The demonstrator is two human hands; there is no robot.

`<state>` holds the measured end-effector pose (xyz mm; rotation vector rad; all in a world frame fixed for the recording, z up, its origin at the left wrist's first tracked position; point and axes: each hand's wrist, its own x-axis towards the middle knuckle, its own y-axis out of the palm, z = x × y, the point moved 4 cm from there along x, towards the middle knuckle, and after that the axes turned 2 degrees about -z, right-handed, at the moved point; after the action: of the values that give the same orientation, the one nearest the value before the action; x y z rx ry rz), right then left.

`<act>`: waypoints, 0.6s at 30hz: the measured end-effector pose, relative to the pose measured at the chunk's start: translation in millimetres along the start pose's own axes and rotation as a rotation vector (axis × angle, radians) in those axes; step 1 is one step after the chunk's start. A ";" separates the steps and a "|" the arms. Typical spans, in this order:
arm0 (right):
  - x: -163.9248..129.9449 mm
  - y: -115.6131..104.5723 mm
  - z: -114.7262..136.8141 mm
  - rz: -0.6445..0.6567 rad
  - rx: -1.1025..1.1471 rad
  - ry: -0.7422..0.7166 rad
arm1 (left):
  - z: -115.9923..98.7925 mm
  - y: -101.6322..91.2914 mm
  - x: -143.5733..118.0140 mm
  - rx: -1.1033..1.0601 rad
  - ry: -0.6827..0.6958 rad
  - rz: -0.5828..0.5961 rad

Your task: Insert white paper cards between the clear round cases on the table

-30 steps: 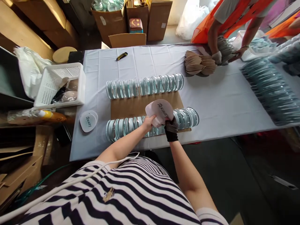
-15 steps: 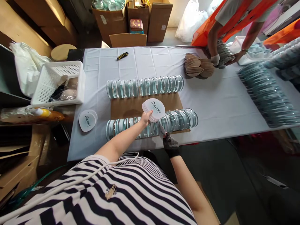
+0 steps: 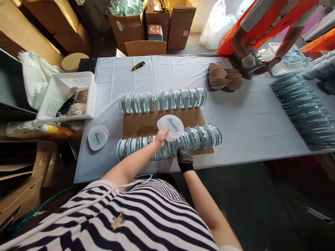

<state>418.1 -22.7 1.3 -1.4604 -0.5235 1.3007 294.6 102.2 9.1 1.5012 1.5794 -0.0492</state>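
Observation:
My bare left hand (image 3: 161, 136) is closed on a stack of white rounded cards (image 3: 171, 127) printed with "beauty", held above the table. My right hand (image 3: 184, 159), in a dark patterned glove, is at the near edge of the near row of clear, round, glass-like pieces (image 3: 202, 137), with its fingers bent. Whether a card is between those fingers is hidden. The pieces stand on edge, packed side by side. A second such row (image 3: 162, 100) runs parallel behind it. Between the rows shows a brown cardboard sheet (image 3: 140, 124).
More white cards (image 3: 97, 138) lie at the table's left. A white basket (image 3: 91, 99) holds bagged items. A yellow-black utility knife (image 3: 138, 66) lies at the back. Brown card pieces (image 3: 218, 77) sit near a co-worker in an orange vest, who handles clear pieces. Another clear row (image 3: 303, 108) stands right.
My right hand has moved slightly left, close against the near row. The white card it held over the row is no longer visible in it. My left hand keeps the card stack.

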 end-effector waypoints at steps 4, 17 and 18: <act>9.8 -1.5 -6.4 0.176 0.569 -0.023 | -0.5 -0.6 -3.2 0.017 0.019 -0.013; 29.1 -33.0 -18.5 0.306 0.935 0.069 | 2.4 3.2 -5.0 0.059 0.075 -0.022; 35.0 -48.5 -24.5 0.108 0.848 0.045 | 2.0 3.0 -6.8 0.063 0.068 -0.015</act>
<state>466.0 13.5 25.3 -0.8033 0.1508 1.3318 297.0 96.6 13.8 1.5544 1.6572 -0.0578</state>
